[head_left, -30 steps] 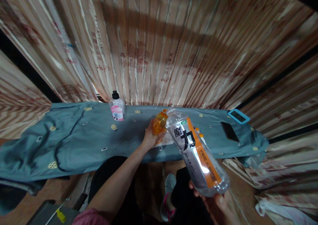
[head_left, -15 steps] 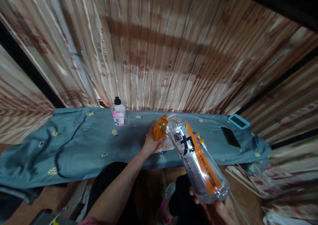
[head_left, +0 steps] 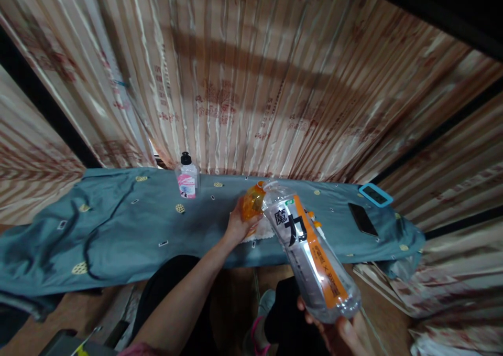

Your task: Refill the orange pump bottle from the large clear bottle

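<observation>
My right hand (head_left: pixel 341 331) grips the bottom of a big clear plastic bottle (head_left: pixel 310 251) with an orange label, tilted so its mouth points away from me. Its mouth meets a small orange container (head_left: pixel 252 201) that my left hand (head_left: pixel 236 225) holds over the blue-green cloth-covered table (head_left: pixel 118 225). A white cloth (head_left: pixel 262 231) lies on the table just under the left hand.
A small clear bottle (head_left: pixel 186 177) with a black cap and pink label stands at the table's back. A black phone (head_left: pixel 363 219) and a blue-framed device (head_left: pixel 375 194) lie at the right end. Striped curtains (head_left: pixel 251 78) hang behind. My knees are below the table edge.
Both hands keep their hold; the big bottle stays tilted against the orange container. Only the camera view has shifted slightly.
</observation>
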The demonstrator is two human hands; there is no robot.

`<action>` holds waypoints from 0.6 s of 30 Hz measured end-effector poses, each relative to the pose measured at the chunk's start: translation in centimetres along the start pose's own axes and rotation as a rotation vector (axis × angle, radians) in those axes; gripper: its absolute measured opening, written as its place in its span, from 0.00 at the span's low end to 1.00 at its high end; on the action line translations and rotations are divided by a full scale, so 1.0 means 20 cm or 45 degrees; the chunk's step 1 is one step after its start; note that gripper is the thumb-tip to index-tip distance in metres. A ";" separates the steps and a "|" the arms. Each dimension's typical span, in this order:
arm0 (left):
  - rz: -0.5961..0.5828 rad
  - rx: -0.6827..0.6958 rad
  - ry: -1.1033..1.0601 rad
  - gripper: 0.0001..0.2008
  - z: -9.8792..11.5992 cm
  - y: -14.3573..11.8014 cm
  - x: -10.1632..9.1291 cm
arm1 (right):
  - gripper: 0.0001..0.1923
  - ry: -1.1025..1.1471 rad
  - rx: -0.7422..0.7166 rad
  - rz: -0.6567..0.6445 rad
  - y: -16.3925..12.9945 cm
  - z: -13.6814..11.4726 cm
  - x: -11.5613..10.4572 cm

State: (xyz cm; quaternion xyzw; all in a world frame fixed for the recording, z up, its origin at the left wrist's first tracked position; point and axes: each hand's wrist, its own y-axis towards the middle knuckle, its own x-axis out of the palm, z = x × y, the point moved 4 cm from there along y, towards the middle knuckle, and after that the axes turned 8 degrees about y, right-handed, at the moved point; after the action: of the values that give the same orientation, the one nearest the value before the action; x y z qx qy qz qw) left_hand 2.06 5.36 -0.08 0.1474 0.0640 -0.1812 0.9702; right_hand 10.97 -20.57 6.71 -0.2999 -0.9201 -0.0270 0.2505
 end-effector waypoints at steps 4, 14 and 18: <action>-0.008 0.023 -0.056 0.27 0.01 0.00 0.00 | 0.25 -0.027 0.010 -0.009 0.01 0.00 -0.01; -0.004 -0.028 -0.173 0.27 0.03 0.01 0.00 | 0.30 -0.003 0.044 0.068 0.00 0.03 -0.05; 0.010 -0.072 -0.155 0.28 0.03 0.02 0.00 | 0.28 -0.029 0.043 0.065 -0.01 0.02 -0.04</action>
State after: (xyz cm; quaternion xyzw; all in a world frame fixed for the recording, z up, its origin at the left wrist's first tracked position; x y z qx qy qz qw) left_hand 2.31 5.41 0.60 0.1089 0.0095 -0.1842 0.9768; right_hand 11.18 -21.11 6.02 -0.3192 -0.9153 -0.0015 0.2455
